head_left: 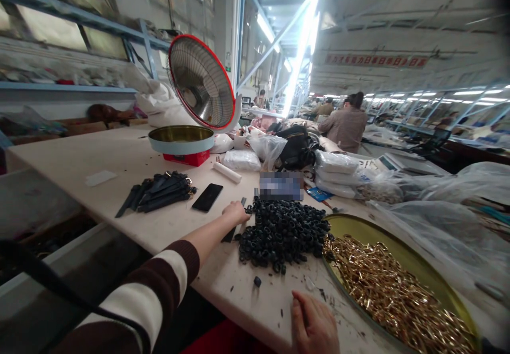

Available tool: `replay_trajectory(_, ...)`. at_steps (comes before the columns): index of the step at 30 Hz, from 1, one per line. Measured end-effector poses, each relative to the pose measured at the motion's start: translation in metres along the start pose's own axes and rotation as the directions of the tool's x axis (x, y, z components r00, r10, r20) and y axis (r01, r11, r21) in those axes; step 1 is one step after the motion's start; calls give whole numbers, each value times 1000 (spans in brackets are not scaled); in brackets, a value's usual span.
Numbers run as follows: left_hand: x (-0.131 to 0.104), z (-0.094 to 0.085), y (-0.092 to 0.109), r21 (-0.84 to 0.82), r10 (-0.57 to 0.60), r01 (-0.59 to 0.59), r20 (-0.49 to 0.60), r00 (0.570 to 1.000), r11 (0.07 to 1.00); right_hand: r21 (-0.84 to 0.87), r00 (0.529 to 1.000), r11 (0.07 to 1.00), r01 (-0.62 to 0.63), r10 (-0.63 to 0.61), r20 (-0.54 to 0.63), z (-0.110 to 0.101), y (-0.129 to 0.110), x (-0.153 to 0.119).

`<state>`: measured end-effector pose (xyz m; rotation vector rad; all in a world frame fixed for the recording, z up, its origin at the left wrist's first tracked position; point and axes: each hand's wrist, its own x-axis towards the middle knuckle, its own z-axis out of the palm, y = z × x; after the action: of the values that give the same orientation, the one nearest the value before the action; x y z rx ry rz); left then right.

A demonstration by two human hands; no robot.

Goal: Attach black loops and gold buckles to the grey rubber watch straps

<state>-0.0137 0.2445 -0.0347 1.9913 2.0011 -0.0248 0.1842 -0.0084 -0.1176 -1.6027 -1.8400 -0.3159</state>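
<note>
My left hand reaches over the table to the left edge of a heap of small black loops. Its fingers are closed together, with a small black loop at the fingertips. Beneath that hand a dark flat strap lies on the tabletop. My right hand rests at the table's near edge, fingers curled together, and nothing shows in it. One stray black loop sits between the heap and the near edge. To the right, a big round tray holds many gold-coloured metal pieces.
A bundle of dark straps and a phone lie left of my forearm. Behind them stand a round tin on a red box and a red-rimmed heater. Plastic-wrapped packs and a black bag crowd the back.
</note>
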Motion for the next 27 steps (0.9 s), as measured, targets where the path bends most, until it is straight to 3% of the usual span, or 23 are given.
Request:
replay_trajectory(4, -1, 0, -3, 32, 55, -53, -62, 997, 998, 14, 999, 999, -35, 34, 25, 5, -2, -1)
replay_trajectory(8, -1, 9, 17, 47, 132, -128, -100, 986, 991, 57, 993, 991, -120, 121, -14, 12, -4, -4)
replay_trajectory(12, 10, 10, 26, 46, 127, -124, -75, 989, 991, 80, 990, 988, -134, 138, -41, 15, -6, -6)
replay_trajectory(16, 23, 2, 10, 54, 105, -102, -47, 993, 993, 71, 990, 988, -136, 139, -35, 11, -5, -4)
replay_trajectory(20, 30, -5, -15, 50, 72, -69, -45, 996, 996, 55, 999, 998, -30, 28, 26, 6, 2, -1)
replay_trajectory(23, 31, -7, -28, 12, 66, -66, -54, 996, 998, 38, 998, 999, 37, -39, 45, 5, 7, -1)
replay_trajectory(27, 27, -11, -39, -89, 58, -62, -42, 997, 994, 26, 998, 999, 34, -35, 60, 4, 7, -2)
